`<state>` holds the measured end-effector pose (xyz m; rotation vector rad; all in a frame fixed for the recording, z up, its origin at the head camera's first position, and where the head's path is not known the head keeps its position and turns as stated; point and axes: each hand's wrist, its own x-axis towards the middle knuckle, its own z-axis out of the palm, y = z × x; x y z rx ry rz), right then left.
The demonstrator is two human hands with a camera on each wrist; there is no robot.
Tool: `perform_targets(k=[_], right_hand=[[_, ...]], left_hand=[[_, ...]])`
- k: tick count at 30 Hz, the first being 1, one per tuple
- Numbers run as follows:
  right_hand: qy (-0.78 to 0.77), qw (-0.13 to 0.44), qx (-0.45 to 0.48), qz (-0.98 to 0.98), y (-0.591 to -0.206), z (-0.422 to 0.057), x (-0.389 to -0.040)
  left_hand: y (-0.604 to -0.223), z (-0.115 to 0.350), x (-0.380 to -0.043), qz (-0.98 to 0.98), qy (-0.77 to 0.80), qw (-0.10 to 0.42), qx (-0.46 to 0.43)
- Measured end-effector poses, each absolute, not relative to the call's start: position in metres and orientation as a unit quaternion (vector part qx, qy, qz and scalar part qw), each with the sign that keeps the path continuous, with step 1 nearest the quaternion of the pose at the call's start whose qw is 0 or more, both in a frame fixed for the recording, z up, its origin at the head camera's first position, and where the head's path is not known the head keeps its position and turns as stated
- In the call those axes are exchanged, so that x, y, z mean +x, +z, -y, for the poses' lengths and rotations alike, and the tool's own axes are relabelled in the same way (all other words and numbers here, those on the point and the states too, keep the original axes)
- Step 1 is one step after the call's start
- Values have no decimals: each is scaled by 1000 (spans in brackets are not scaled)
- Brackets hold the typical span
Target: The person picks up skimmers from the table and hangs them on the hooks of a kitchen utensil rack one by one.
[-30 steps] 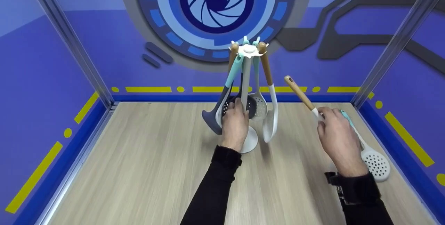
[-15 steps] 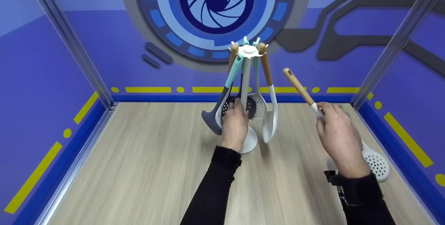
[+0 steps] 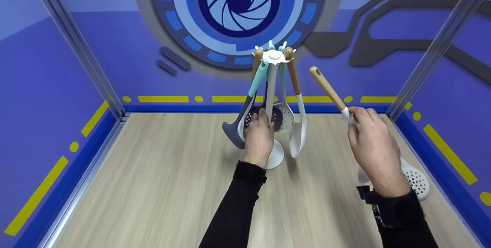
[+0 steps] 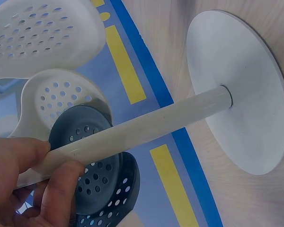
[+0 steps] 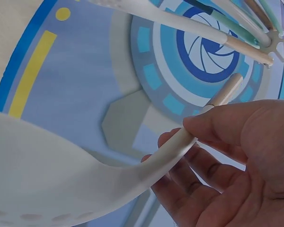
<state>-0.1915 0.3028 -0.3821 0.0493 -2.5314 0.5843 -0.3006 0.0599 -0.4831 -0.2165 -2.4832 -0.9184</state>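
Note:
My left hand (image 3: 259, 138) grips the pale pole (image 4: 151, 124) of the utensil stand (image 3: 274, 55), thumb and fingers around it. Several utensils hang there, among them a dark ladle (image 3: 234, 129) with a teal handle, a dark skimmer (image 4: 87, 156) and a white spatula-like utensil (image 3: 298, 137) with a wooden handle. My right hand (image 3: 374, 146) holds a white slotted spoon (image 5: 52, 170) by its white shank, below the wooden handle (image 3: 328, 89), which tilts up toward the stand. In the head view, the hand and wrist hide most of its head; holes show along its edge in the right wrist view.
A white perforated skimmer (image 3: 416, 181) lies on the wooden table (image 3: 161, 186) at the right, partly behind the right hand. The stand's round white base (image 4: 241, 94) rests on the table. Blue patterned panels (image 3: 69, 87) and metal posts (image 3: 76, 48) enclose the sides and back.
My right hand has risen slightly, and the wooden handle of the slotted spoon has moved up and a little left. The left hand and stand have stayed in place.

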Motion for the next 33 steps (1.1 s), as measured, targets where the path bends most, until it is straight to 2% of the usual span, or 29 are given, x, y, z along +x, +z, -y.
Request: perform_targets(k=[12, 24, 33], right_hand=[[227, 286, 24, 931, -370, -291, -186], [231, 300, 44, 925, -362, -284, -185], [233, 321, 64, 916, -356, -277, -184]], left_hand=[[-483, -60, -301, 910, -338, 228, -71], [-484, -60, -302, 909, -328, 245, -78], [-483, -60, -303, 912, -333, 228, -70]])
